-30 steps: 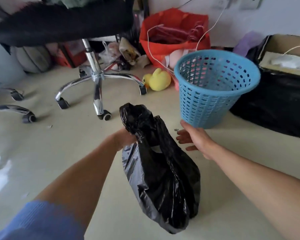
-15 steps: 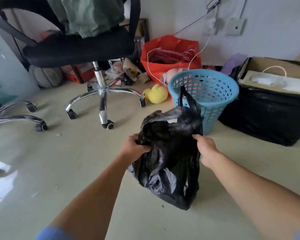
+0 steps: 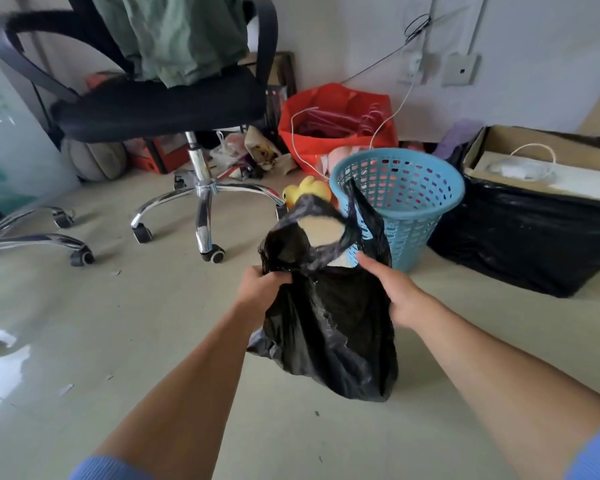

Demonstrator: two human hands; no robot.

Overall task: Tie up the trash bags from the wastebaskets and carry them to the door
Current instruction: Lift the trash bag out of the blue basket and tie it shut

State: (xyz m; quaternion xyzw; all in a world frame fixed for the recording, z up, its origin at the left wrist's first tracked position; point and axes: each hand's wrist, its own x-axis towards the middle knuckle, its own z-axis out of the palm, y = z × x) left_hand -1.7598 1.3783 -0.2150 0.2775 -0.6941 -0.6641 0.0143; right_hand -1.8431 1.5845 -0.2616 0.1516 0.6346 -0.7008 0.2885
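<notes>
A black trash bag (image 3: pixel 340 341) sits on the floor in front of me, its mouth loosely open and its handle loops sticking up. My left hand (image 3: pixel 260 292) grips the bag's left top edge. My right hand (image 3: pixel 392 292) holds the right top edge, fingers curled into the plastic. Just behind the bag stands the blue perforated wastebasket (image 3: pixel 406 209), with no liner visible inside it.
A black office chair (image 3: pixel 174 109) with green clothes on it stands at the back left on a chrome wheeled base (image 3: pixel 201 209). A red bag (image 3: pixel 336 123), a yellow duck toy (image 3: pixel 309 192) and a black-wrapped cardboard box (image 3: pixel 534 230) crowd the wall side.
The bag came down onto the floor from my left hand's hold. My right hand, open a second ago, closed on the bag's right edge, and both hands now spread its top.
</notes>
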